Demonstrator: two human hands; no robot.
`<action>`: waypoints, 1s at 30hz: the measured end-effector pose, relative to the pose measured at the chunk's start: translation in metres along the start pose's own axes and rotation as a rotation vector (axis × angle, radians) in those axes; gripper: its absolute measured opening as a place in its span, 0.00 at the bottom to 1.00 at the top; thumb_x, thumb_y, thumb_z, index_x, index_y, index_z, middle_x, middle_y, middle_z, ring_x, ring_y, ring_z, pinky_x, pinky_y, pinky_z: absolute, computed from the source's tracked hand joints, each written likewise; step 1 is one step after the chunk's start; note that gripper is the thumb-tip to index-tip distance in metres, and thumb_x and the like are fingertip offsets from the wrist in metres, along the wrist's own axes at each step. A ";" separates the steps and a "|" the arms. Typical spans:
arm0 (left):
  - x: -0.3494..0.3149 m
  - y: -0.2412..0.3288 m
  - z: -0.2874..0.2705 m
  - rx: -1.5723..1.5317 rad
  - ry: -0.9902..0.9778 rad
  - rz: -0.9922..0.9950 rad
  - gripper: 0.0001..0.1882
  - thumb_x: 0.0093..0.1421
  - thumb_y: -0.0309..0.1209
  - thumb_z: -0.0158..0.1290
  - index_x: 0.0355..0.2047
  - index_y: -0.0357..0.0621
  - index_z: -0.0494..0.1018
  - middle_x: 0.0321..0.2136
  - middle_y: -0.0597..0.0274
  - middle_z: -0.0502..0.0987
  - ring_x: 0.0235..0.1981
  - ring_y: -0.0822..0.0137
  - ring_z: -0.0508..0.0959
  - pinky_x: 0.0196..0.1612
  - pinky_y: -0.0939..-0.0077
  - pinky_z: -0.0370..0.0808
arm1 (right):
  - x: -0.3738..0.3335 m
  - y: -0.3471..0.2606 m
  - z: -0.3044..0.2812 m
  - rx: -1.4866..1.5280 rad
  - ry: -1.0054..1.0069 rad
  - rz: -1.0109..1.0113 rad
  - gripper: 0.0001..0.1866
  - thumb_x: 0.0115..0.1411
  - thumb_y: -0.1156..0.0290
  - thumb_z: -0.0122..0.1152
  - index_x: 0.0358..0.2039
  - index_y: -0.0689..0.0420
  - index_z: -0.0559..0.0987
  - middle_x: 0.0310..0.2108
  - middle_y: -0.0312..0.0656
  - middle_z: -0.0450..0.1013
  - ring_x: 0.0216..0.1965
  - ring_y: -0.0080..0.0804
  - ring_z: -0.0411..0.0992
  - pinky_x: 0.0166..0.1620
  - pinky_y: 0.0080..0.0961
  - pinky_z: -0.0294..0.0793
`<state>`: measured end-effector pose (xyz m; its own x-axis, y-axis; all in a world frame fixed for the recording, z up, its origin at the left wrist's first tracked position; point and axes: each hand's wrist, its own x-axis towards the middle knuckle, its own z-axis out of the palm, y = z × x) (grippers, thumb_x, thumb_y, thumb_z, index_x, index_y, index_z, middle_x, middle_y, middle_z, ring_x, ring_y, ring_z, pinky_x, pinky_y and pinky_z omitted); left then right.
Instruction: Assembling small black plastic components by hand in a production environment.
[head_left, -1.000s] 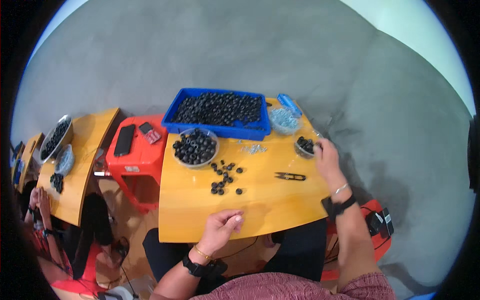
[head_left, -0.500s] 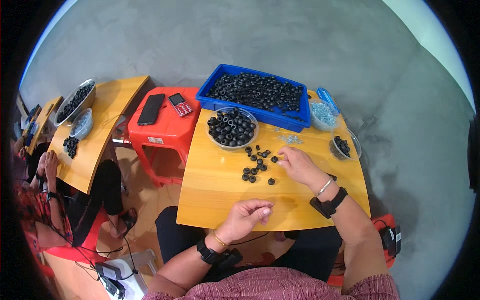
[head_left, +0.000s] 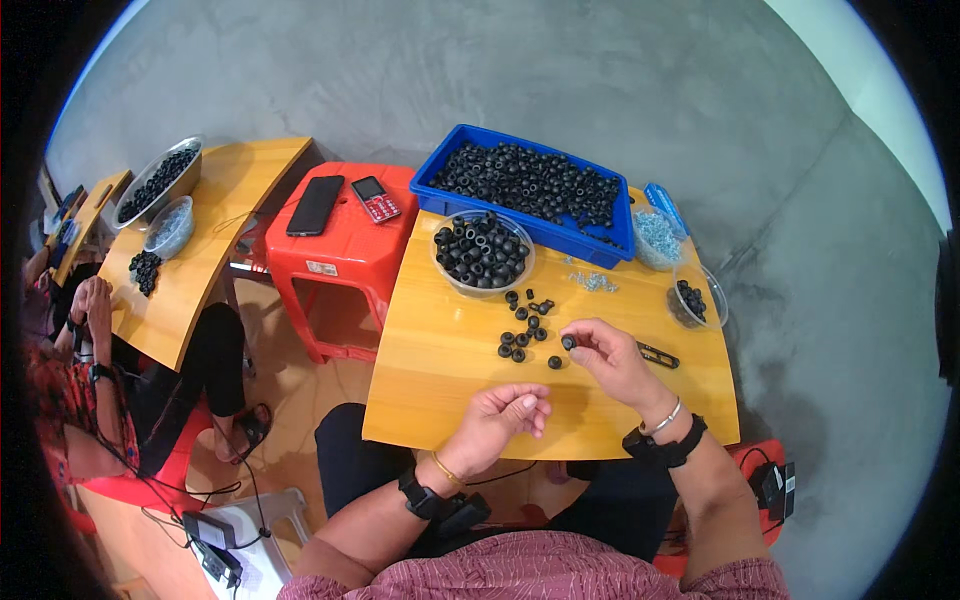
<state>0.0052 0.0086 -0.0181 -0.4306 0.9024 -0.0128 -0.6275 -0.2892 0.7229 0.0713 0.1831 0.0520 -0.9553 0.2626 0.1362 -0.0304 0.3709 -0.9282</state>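
Note:
My right hand (head_left: 612, 362) pinches a small round black piece (head_left: 569, 342) with a pale spot at its middle, held just above the yellow table (head_left: 420, 400). To its left, near the table's front edge, my left hand (head_left: 500, 420) is closed, with thumb and fingers drawn together; whatever lies inside them, if anything, is hidden. A single black piece (head_left: 554, 362) lies between the two hands. Beyond it is a loose group of similar black pieces (head_left: 520, 339). A flat black slotted tool (head_left: 657, 356) lies beside my right hand.
A clear bowl of larger black pieces (head_left: 483, 253) stands before a blue tray (head_left: 430, 200) of black parts. Small silvery metal bits (head_left: 594, 283) lie near a tub of them (head_left: 658, 238) and another tub (head_left: 698, 296). Two phones rest on a red stool (head_left: 340, 250); a co-worker sits left.
My right hand has drawn back toward me with a black piece in its fingertips, uncovering the flat black tool. My left hand has risen slightly. The whole view has shifted a little.

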 end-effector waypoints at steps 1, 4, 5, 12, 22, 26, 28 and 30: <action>0.000 0.000 0.001 -0.053 0.015 -0.006 0.11 0.59 0.25 0.41 0.40 0.33 0.68 0.30 0.57 0.73 0.27 0.70 0.72 0.32 0.80 0.71 | -0.004 -0.003 0.003 0.002 0.000 0.002 0.11 0.51 0.78 0.53 0.37 0.61 0.71 0.27 0.37 0.68 0.31 0.20 0.66 0.38 0.16 0.66; -0.001 0.005 0.003 -0.069 0.041 0.002 0.11 0.59 0.25 0.41 0.40 0.34 0.68 0.30 0.57 0.72 0.27 0.70 0.72 0.32 0.79 0.71 | -0.013 -0.007 0.007 0.013 -0.046 -0.096 0.11 0.52 0.79 0.51 0.37 0.61 0.71 0.30 0.37 0.68 0.33 0.23 0.67 0.40 0.17 0.66; -0.001 0.004 0.003 -0.069 0.043 0.001 0.11 0.59 0.25 0.41 0.40 0.34 0.68 0.30 0.57 0.72 0.27 0.70 0.72 0.32 0.79 0.71 | -0.015 -0.007 0.008 0.005 -0.090 -0.124 0.10 0.53 0.78 0.51 0.38 0.61 0.71 0.32 0.38 0.67 0.35 0.23 0.66 0.40 0.17 0.65; -0.006 0.007 0.011 -0.103 0.013 0.058 0.11 0.59 0.28 0.42 0.40 0.35 0.68 0.30 0.58 0.72 0.27 0.70 0.71 0.33 0.79 0.70 | -0.029 -0.013 0.021 -0.089 -0.128 -0.303 0.11 0.53 0.77 0.51 0.38 0.61 0.71 0.34 0.42 0.66 0.35 0.30 0.65 0.41 0.22 0.64; -0.008 0.005 0.015 -0.219 -0.073 0.029 0.12 0.59 0.29 0.43 0.40 0.36 0.69 0.30 0.61 0.72 0.27 0.73 0.70 0.33 0.82 0.69 | -0.037 -0.022 0.031 -0.227 -0.078 -0.305 0.10 0.53 0.76 0.51 0.37 0.61 0.72 0.34 0.44 0.65 0.35 0.33 0.67 0.40 0.24 0.66; -0.007 0.002 0.013 -0.282 -0.133 0.010 0.11 0.59 0.30 0.44 0.39 0.37 0.69 0.28 0.62 0.72 0.26 0.72 0.70 0.33 0.82 0.69 | -0.045 -0.014 0.039 -0.208 -0.016 -0.309 0.11 0.53 0.75 0.50 0.38 0.61 0.72 0.35 0.45 0.64 0.35 0.33 0.67 0.41 0.24 0.66; -0.007 0.002 0.013 -0.312 -0.141 -0.005 0.10 0.58 0.30 0.45 0.37 0.37 0.70 0.26 0.63 0.72 0.26 0.73 0.70 0.32 0.82 0.69 | -0.047 -0.017 0.039 -0.190 -0.002 -0.279 0.12 0.53 0.75 0.50 0.39 0.61 0.72 0.35 0.45 0.64 0.36 0.35 0.66 0.41 0.25 0.66; -0.007 0.005 0.013 -0.356 -0.122 -0.040 0.09 0.57 0.29 0.46 0.35 0.38 0.70 0.26 0.63 0.72 0.25 0.74 0.70 0.30 0.82 0.69 | -0.048 -0.021 0.035 -0.393 -0.002 -0.358 0.15 0.51 0.76 0.51 0.42 0.60 0.70 0.36 0.48 0.65 0.40 0.41 0.65 0.44 0.29 0.64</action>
<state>0.0138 0.0053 -0.0055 -0.3346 0.9403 0.0620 -0.8376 -0.3269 0.4376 0.1077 0.1315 0.0531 -0.9057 0.0566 0.4202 -0.2429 0.7428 -0.6238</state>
